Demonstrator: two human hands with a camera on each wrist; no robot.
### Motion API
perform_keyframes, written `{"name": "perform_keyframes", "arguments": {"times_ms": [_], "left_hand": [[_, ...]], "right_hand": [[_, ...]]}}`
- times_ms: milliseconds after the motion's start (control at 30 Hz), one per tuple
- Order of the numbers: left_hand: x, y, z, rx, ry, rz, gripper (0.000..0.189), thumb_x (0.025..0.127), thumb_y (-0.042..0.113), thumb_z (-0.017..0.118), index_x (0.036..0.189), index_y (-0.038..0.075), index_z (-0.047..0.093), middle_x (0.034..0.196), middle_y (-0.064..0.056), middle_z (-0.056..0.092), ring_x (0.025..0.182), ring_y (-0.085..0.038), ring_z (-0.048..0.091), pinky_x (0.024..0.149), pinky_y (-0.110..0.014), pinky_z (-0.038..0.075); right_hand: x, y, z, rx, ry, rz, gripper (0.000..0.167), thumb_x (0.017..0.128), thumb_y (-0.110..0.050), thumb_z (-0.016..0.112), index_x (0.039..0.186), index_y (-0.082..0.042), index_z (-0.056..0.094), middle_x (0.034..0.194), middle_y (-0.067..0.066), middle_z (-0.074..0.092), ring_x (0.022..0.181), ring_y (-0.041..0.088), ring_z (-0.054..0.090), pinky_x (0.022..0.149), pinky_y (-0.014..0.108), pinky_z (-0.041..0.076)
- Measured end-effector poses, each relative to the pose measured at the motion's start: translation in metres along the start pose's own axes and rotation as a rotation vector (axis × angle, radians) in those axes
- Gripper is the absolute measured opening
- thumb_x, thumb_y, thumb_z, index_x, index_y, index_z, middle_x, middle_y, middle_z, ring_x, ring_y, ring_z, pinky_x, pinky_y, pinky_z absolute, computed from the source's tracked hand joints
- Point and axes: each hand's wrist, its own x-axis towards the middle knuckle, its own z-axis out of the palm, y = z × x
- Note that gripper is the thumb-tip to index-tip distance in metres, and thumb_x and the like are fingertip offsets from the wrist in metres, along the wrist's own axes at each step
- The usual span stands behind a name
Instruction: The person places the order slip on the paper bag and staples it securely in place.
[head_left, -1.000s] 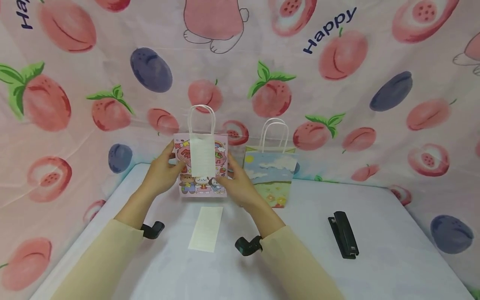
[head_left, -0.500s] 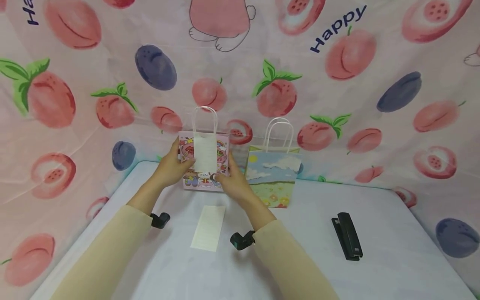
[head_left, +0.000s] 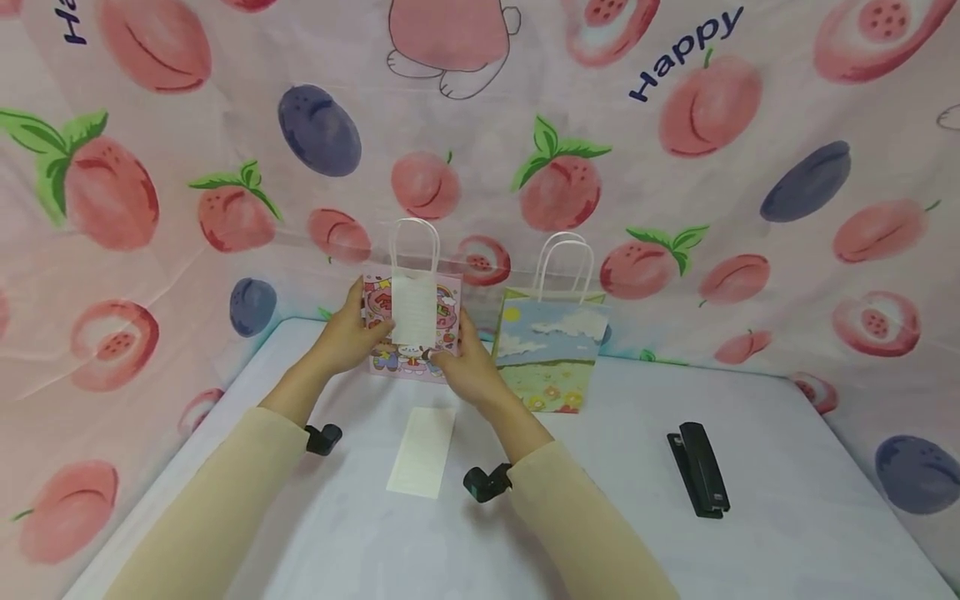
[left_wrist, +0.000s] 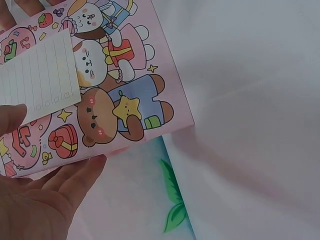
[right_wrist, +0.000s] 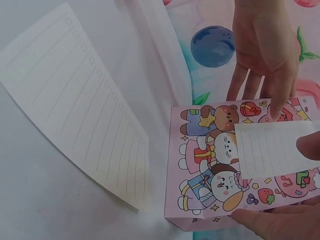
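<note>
Both hands hold a small pink paper gift bag [right_wrist: 175,165] with cartoon animals and white handles, its bottom toward me. A lined paper slip [head_left: 414,310] lies against the bag's front, below the handle. My left hand [head_left: 347,337] grips the bag's left side, its thumb reaching the slip's left edge. On the right side my right hand [head_left: 474,367] grips the bag, and its thumb shows over the slip in the right wrist view. Fingers behind the bag are hidden. A second lined slip [head_left: 422,452] lies on the table in front of the bag.
A blue-sky paper bag [head_left: 551,354] with white handles stands to the right, partly behind my right hand. Farther right lies a black stapler [head_left: 699,471]. A fruit-printed cloth [head_left: 465,125] hangs behind the white table [head_left: 600,517].
The head view has shifted slightly. The bag has moved a little away from me. My left thumb has come over onto the slip's edge; both hands keep holding the bag.
</note>
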Motion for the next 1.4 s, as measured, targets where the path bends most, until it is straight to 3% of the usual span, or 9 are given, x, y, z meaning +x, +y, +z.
{"name": "perform_keyframes", "arguments": {"times_ms": [200,367,667,867,1167,1400], "left_hand": [[-0.002,0.000,0.000,0.018,0.001,-0.002,0.097,0.105,0.028,0.061,0.166,0.015,-0.013,0.164,-0.033,0.028,0.144,-0.056,0.040,0.113,-0.066,0.041],[-0.007,0.002,-0.002,0.037,-0.011,-0.023,0.098,0.105,0.029,0.061,0.165,0.015,-0.015,0.168,-0.030,0.021,0.144,-0.054,0.041,0.109,-0.064,0.046],[-0.017,0.004,-0.007,0.099,-0.008,-0.007,0.100,0.103,0.029,0.064,0.166,0.011,-0.012,0.168,-0.030,0.018,0.143,-0.052,0.044,0.107,-0.063,0.049],[-0.027,0.004,-0.010,0.147,-0.010,-0.008,0.104,0.101,0.032,0.067,0.165,0.009,-0.011,0.169,-0.031,0.015,0.143,-0.053,0.044,0.111,-0.064,0.045],[-0.043,0.006,-0.013,0.177,-0.055,0.003,0.103,0.101,0.032,0.067,0.166,0.007,-0.009,0.170,-0.029,0.012,0.143,-0.053,0.043,0.112,-0.065,0.042],[-0.054,0.008,-0.008,0.189,-0.076,0.003,0.103,0.098,0.033,0.070,0.166,0.007,-0.004,0.170,-0.028,0.014,0.142,-0.051,0.044,0.110,-0.065,0.045]], "right_hand": [[-0.002,-0.001,-0.001,-0.006,0.011,0.012,0.087,0.099,-0.011,0.060,0.168,-0.024,0.008,0.160,0.013,0.044,0.147,0.035,0.045,0.124,0.053,0.033],[-0.006,-0.005,-0.002,-0.040,0.031,0.039,0.092,0.098,-0.015,0.063,0.168,-0.020,0.003,0.168,0.012,0.033,0.153,0.034,0.035,0.127,0.054,0.025],[-0.016,-0.008,-0.007,-0.093,0.013,0.038,0.094,0.098,-0.021,0.065,0.168,-0.025,0.002,0.174,0.007,0.019,0.159,0.037,0.020,0.127,0.061,0.020],[-0.020,-0.008,-0.011,-0.104,-0.008,0.014,0.091,0.100,-0.021,0.065,0.168,-0.030,0.005,0.175,0.003,0.017,0.158,0.041,0.024,0.123,0.064,0.027],[-0.030,-0.006,-0.016,-0.130,-0.025,0.104,0.089,0.100,-0.022,0.067,0.167,-0.011,0.010,0.172,0.015,0.022,0.157,0.035,0.031,0.124,0.052,0.033],[-0.039,0.001,-0.019,-0.137,-0.033,0.119,0.082,0.099,-0.023,0.068,0.166,-0.011,0.023,0.169,0.016,0.031,0.153,0.039,0.037,0.120,0.055,0.039]]}}
